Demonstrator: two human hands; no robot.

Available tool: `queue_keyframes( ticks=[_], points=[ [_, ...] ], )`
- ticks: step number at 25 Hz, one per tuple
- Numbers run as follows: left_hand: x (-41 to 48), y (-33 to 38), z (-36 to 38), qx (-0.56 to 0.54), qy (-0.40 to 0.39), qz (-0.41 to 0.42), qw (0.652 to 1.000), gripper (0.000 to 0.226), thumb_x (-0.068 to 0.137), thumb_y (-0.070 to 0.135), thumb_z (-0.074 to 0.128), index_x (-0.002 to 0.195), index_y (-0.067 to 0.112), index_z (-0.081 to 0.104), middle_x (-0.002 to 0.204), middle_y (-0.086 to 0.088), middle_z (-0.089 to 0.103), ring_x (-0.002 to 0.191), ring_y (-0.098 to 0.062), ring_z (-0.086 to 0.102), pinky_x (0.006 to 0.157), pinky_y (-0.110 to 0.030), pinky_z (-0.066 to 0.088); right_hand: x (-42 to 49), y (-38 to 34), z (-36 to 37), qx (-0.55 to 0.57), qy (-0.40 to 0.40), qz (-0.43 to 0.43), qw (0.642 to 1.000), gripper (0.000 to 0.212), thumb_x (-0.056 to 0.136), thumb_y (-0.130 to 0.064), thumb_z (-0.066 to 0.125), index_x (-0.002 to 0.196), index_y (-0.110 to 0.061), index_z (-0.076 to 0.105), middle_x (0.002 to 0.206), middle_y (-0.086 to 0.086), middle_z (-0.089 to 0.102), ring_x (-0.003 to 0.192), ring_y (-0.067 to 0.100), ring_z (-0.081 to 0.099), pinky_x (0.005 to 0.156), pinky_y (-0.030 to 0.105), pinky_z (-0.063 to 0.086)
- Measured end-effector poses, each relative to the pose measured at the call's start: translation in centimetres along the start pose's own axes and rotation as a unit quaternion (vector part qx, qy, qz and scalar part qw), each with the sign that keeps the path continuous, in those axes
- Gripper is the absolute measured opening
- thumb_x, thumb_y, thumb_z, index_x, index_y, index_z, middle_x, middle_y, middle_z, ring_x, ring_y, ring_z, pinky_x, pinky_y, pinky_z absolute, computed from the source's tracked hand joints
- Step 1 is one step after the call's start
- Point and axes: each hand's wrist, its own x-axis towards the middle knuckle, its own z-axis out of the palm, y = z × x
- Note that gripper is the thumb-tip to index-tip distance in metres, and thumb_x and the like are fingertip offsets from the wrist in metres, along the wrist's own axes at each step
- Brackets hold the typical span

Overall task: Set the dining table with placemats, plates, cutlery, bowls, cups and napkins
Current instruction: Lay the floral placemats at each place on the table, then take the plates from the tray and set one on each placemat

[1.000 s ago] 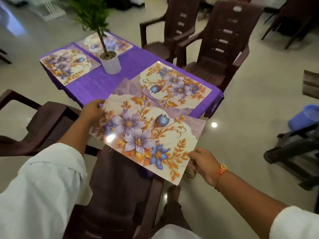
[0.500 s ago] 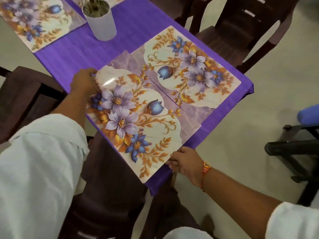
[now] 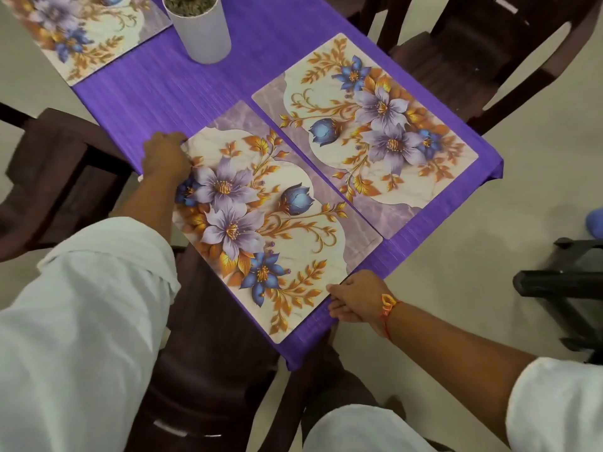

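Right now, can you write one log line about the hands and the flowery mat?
step: laying placemat | left hand: grips near placemat corner | right hand: pinches its edge | mat: on purple tablecloth, beside second placemat

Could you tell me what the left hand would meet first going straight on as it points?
The left hand would probably cross bare purple tablecloth, then meet the white plant pot; depth unclear.

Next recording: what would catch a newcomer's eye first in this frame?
The floral placemat at the table's near end stands out first, lying on the purple tablecloth with the left hand gripping its far corner and the right hand pinching its near edge. A matching placemat lies right beside it. A white plant pot stands further up the table, with a third mat at the top left.
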Motion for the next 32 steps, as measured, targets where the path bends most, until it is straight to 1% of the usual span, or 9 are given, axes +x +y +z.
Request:
queue_keyframes(
  ticks=[5,9,12,16,19,23,26,30,32],
  points=[
    [-3.2,2.0,0.3,-0.011,0.029,-0.006,0.999,0.046,0.096,0.020,0.057,0.139,0.004,0.051,0.142,-0.027,0.043,0.130,-0.047,0.040,0.106,-0.053,0.039,-0.1,0.6,-1.7,-0.053,0.048,-0.083,0.994,0.023,0.095,-0.036,0.067,0.092,-0.013,0.067,0.083,0.004,0.074,0.080,0.020,0.074,0.084,0.042,0.062],
    [-7.8,4.8,0.3,-0.011,0.026,0.013,1.000,0.056,0.096,0.033,0.064,0.143,0.006,0.048,0.147,-0.021,0.043,0.135,-0.041,0.039,0.107,-0.052,0.038,-1.3,1.3,-4.0,-0.088,0.081,-0.176,0.977,0.030,0.094,-0.049,0.063,0.095,-0.018,0.065,0.088,0.002,0.070,0.086,0.019,0.068,0.083,0.037,0.057],
    [-12.6,8.1,0.4,-0.027,0.016,0.056,0.998,0.058,0.095,0.037,0.066,0.142,0.008,0.050,0.147,-0.020,0.045,0.135,-0.039,0.041,0.109,-0.049,0.037,-2.8,2.6,-6.8,-0.066,0.099,-0.229,0.966,0.036,0.092,-0.050,0.065,0.100,-0.015,0.065,0.091,0.001,0.067,0.089,0.020,0.063,0.076,0.029,0.048],
    [-20.9,14.6,1.2,-0.056,-0.001,0.116,0.992,0.056,0.092,0.039,0.069,0.137,0.007,0.055,0.140,-0.019,0.052,0.130,-0.040,0.046,0.104,-0.048,0.040,-5.1,6.0,-11.5,-0.014,0.107,-0.266,0.958,0.049,0.089,-0.056,0.067,0.116,-0.016,0.063,0.112,0.000,0.064,0.103,0.020,0.061,0.086,0.029,0.046],
    [-27.9,21.6,2.4,-0.062,-0.017,0.186,0.980,0.057,0.089,0.042,0.073,0.131,0.007,0.059,0.130,-0.018,0.059,0.124,-0.037,0.051,0.104,-0.044,0.038,-7.2,10.5,-16.3,0.026,0.139,-0.294,0.945,0.050,0.086,-0.059,0.068,0.114,-0.018,0.063,0.108,0.000,0.067,0.103,0.022,0.064,0.090,0.032,0.049],
    [-37.2,33.5,5.0,-0.088,-0.074,0.271,0.956,0.056,0.088,0.037,0.075,0.130,0.004,0.060,0.129,-0.018,0.061,0.118,-0.033,0.056,0.102,-0.041,0.040,-9.2,18.4,-24.0,0.090,0.183,-0.273,0.940,0.065,0.087,-0.062,0.065,0.134,-0.017,0.056,0.125,0.005,0.065,0.117,0.024,0.060,0.095,0.028,0.044],
    [-43.3,42.3,7.6,-0.133,-0.128,0.310,0.933,0.059,0.088,0.038,0.075,0.133,0.003,0.059,0.132,-0.017,0.060,0.115,-0.029,0.060,0.104,-0.040,0.045,-10.0,24.5,-29.9,0.171,0.219,-0.236,0.931,0.067,0.087,-0.064,0.062,0.137,-0.019,0.053,0.132,0.006,0.061,0.121,0.025,0.057,0.098,0.031,0.045],
    [-50.1,53.3,11.0,-0.179,-0.240,0.320,0.899,0.057,0.092,0.043,0.070,0.137,0.011,0.055,0.140,-0.010,0.056,0.127,-0.025,0.054,0.107,-0.042,0.046,-10.6,32.4,-37.3,0.308,0.271,-0.167,0.896,0.063,0.087,-0.063,0.059,0.132,-0.019,0.055,0.131,0.003,0.058,0.120,0.025,0.056,0.095,0.033,0.045],
    [-52.6,58.4,12.8,-0.197,-0.287,0.318,0.882,0.056,0.092,0.047,0.067,0.137,0.016,0.054,0.139,-0.006,0.055,0.125,-0.022,0.054,0.101,-0.040,0.050,-10.6,35.6,-40.9,0.364,0.310,-0.144,0.866,0.061,0.083,-0.067,0.057,0.117,-0.016,0.061,0.117,0.003,0.064,0.109,0.026,0.060,0.099,0.042,0.050]
  ],
)
